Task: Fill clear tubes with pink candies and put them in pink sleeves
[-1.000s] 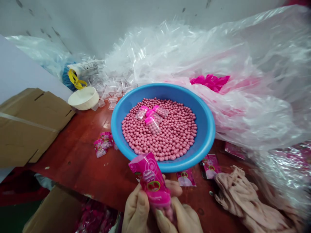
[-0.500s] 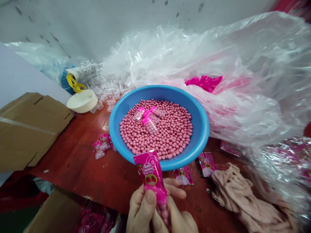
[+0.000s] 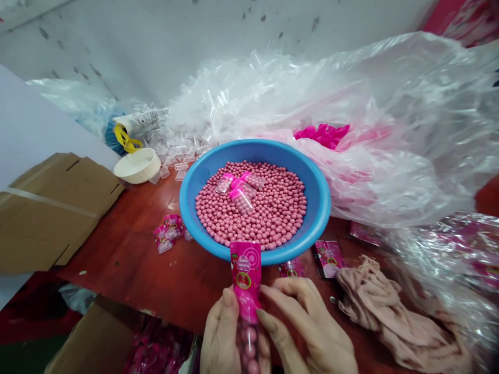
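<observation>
Close in front of me, my left hand (image 3: 222, 332) grips a small clear candy container (image 3: 248, 340) filled with pink balls. A printed pink wrapper (image 3: 245, 267) covers its upper part and stands up past my fingers. From the right, my right hand (image 3: 315, 330) pinches the wrapper's lower edge between thumb and forefinger, its other fingers bent. Just beyond is a blue basin (image 3: 322, 208) of pink candy balls (image 3: 268, 223), with several pink-capped filled containers (image 3: 241, 200) lying on them.
Wrapped packets (image 3: 168, 231) lie left of the basin, and others (image 3: 329, 257) to its right by a crumpled beige cloth (image 3: 393, 311). Clear plastic bags (image 3: 390, 176) bulk up behind. A white bowl (image 3: 137, 169) and cardboard (image 3: 58, 208) stand left; an open box (image 3: 97, 337) sits below the table edge.
The wrapped container has turned upright from a leftward tilt. My right hand has moved right and come up beside the wrapper, its fingers now showing. The view has shifted slightly.
</observation>
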`<move>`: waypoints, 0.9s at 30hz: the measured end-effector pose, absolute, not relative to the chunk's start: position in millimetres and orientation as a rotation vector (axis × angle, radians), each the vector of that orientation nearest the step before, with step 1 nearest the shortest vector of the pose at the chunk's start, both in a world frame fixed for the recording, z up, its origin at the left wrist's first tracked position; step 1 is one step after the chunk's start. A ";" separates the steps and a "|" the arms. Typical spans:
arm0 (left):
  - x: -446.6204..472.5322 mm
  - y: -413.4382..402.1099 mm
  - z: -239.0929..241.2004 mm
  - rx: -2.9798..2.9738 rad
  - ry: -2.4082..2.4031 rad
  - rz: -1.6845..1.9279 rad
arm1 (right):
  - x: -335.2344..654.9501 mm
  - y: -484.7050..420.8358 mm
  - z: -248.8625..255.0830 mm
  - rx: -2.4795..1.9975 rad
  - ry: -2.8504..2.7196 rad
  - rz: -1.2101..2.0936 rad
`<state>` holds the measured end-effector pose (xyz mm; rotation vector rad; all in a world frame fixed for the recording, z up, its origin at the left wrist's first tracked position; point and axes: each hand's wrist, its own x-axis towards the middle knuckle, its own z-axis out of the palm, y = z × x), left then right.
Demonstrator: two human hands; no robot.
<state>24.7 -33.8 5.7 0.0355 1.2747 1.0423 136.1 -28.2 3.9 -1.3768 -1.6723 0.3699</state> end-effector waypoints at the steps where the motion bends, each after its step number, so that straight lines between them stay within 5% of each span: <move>1: 27.4 -35.7 7.6 0.047 1.311 1.058 | 133.1 -27.7 3.2 -1.346 -1.681 0.340; 10: 32.1 -36.7 10.1 0.032 1.375 1.062 | 131.5 -22.9 4.5 -1.119 -1.889 -0.187; 27: 26.6 -29.5 11.9 0.093 1.346 0.969 | 132.8 -1.9 12.2 -0.914 -1.991 -0.222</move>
